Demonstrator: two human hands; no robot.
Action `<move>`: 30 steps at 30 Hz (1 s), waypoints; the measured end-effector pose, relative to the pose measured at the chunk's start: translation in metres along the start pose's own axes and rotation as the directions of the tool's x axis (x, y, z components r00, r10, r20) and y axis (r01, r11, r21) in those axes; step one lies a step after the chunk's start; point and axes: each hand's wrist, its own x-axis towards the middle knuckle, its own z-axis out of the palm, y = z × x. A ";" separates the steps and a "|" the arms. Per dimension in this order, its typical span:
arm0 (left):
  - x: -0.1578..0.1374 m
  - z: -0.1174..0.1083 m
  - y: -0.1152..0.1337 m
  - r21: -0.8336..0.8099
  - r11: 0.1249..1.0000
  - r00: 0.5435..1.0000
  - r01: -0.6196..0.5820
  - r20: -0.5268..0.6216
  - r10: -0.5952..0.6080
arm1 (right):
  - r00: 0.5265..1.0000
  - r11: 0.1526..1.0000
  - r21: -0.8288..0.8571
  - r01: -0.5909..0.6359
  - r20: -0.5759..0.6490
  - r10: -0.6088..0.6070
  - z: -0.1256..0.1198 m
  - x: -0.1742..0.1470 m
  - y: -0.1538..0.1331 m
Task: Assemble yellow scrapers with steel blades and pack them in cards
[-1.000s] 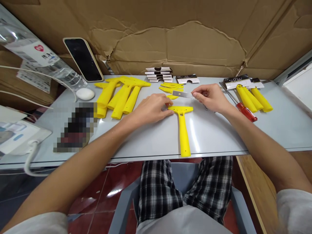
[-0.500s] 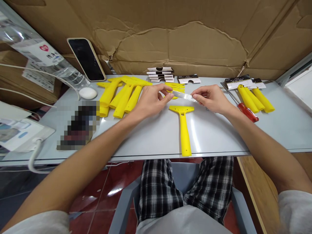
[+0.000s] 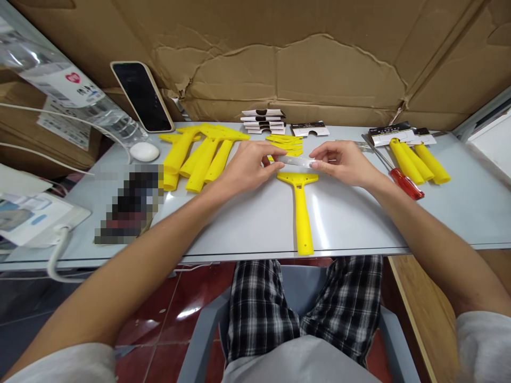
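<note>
Between my two hands is a thin silvery scraper blade (image 3: pixel 296 161), held level by its ends. The fingers of my left hand (image 3: pixel 255 162) pinch its left end, and my right hand (image 3: pixel 339 161) pinches the other. Just below the blade, a yellow scraper handle (image 3: pixel 303 218) lies on the table, its wide head toward the back. Flat yellow plastic strips (image 3: pixel 285 141) are stacked behind the blade, partly covered by my left fingers. Several more yellow scraper handles (image 3: pixel 199 165) lie in a pile left of my left hand.
Folded cards (image 3: pixel 263 122) stand stacked at the back. Right of my right hand lie a red-handled screwdriver (image 3: pixel 405 183) and carded yellow scrapers (image 3: pixel 419 162). A phone (image 3: pixel 141 98), a water bottle (image 3: pixel 85 96) and a white mouse-like object (image 3: pixel 144 152) are at the left. Cardboard (image 3: pixel 303 64) walls the back.
The blade has come slightly down and left, and lies more level, nearer the handle's head. Both hands keep hold of its ends; my right hand has shifted a little left.
</note>
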 end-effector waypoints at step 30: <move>0.003 -0.009 -0.019 0.062 0.962 0.927 -0.265 0.291 0.236 | 0.966 0.910 -0.386 0.151 0.255 -0.052 -0.010 -0.003 -0.001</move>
